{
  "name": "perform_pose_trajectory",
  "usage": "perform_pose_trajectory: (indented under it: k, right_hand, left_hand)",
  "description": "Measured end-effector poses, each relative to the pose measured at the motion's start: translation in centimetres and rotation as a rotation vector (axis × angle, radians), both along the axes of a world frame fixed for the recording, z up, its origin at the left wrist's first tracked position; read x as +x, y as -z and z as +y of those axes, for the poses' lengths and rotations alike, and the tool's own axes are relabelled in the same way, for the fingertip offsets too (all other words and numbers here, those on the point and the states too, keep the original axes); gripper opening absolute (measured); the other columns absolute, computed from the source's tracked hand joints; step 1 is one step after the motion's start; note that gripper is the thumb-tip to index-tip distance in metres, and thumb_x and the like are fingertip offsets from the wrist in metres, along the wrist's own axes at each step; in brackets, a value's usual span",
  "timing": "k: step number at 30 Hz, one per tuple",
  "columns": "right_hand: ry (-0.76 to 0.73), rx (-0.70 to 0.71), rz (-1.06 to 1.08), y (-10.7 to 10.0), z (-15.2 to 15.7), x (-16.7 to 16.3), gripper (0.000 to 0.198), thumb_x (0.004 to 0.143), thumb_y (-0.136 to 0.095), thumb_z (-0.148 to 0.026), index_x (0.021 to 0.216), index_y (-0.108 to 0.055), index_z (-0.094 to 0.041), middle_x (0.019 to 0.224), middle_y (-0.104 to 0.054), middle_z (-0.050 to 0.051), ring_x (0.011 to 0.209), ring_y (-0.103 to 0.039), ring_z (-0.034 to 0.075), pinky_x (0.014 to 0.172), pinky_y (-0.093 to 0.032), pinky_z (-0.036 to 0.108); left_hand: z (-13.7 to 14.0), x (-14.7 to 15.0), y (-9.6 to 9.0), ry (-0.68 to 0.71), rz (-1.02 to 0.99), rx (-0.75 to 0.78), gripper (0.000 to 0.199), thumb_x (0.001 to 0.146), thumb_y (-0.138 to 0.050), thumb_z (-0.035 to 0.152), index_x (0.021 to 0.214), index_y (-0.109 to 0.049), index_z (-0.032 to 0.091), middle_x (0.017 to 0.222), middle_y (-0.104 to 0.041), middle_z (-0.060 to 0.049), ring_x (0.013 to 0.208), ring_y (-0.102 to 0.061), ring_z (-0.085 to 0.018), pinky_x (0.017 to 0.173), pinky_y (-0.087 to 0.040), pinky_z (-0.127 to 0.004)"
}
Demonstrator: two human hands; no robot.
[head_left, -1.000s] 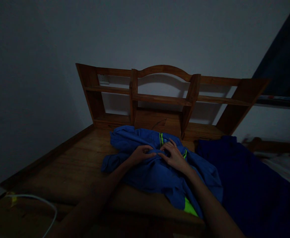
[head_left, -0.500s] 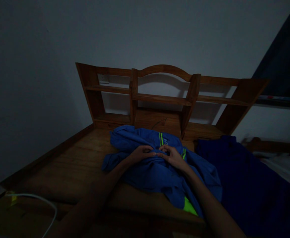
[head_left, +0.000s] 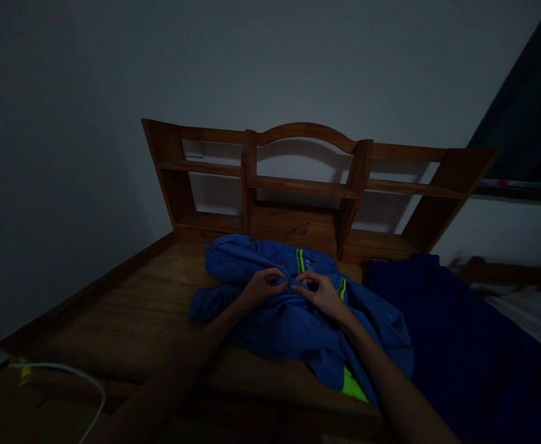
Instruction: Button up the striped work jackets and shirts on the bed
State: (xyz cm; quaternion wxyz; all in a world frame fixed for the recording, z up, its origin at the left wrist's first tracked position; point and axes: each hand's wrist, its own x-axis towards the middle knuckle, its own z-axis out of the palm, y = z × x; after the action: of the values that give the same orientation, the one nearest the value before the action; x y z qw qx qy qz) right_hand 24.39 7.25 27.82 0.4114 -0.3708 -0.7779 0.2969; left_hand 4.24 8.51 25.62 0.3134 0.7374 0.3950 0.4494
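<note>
At the centre of the frame both the left hand (head_left: 261, 285) and the right hand (head_left: 320, 291) pinch a fold of the blue jacket (head_left: 293, 314) crumpled on the wooden bed platform (head_left: 145, 308); keeping both pinches close together and lifting evenly should stop the cloth bunching.

A bare wooden bed platform (head_left: 145, 311) carries everything, with a wooden headboard shelf (head_left: 298, 185) standing at its far end, beyond the hands. A crumpled blue jacket (head_left: 293, 314) with neon green stripes lies directly on the boards under the left hand (head_left: 263, 287) and right hand (head_left: 321, 295). A dark navy cloth (head_left: 459, 345) lies just right of the right hand, and a white cable (head_left: 66, 376) curves at the near edge, well left of the left hand.
</note>
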Motion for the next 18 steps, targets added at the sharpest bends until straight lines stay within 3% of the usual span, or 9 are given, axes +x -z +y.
perform_pose_trajectory:
  k: [7, 18]
  right_hand:
    - [0.046, 0.031, 0.013, 0.40, -0.05, -0.32, 0.021, 0.077, -0.062, -0.037, 0.083, -0.064, -0.017, 0.065, -0.054, -0.003, 0.062, -0.050, 0.011, 0.059, -0.036, 0.021]
    - [0.136, 0.091, -0.022, 0.72, -0.09, -0.49, 0.020, 0.079, -0.060, -0.038, 0.085, -0.063, -0.019, 0.067, -0.054, -0.003, 0.063, -0.051, 0.011, 0.061, -0.037, 0.021]
  left_hand:
    - [-0.15, 0.14, 0.10, -0.024, 0.017, 0.014, 0.020, 0.073, -0.062, 0.029, 0.088, -0.063, 0.016, 0.085, -0.067, 0.000, 0.083, -0.062, -0.015, 0.072, -0.047, -0.022]
    - [-0.11, -0.02, -0.01, 0.050, -0.087, -0.030, 0.027, 0.074, -0.063, 0.035, 0.092, -0.063, 0.015, 0.091, -0.067, -0.004, 0.089, -0.062, -0.017, 0.082, -0.049, -0.027]
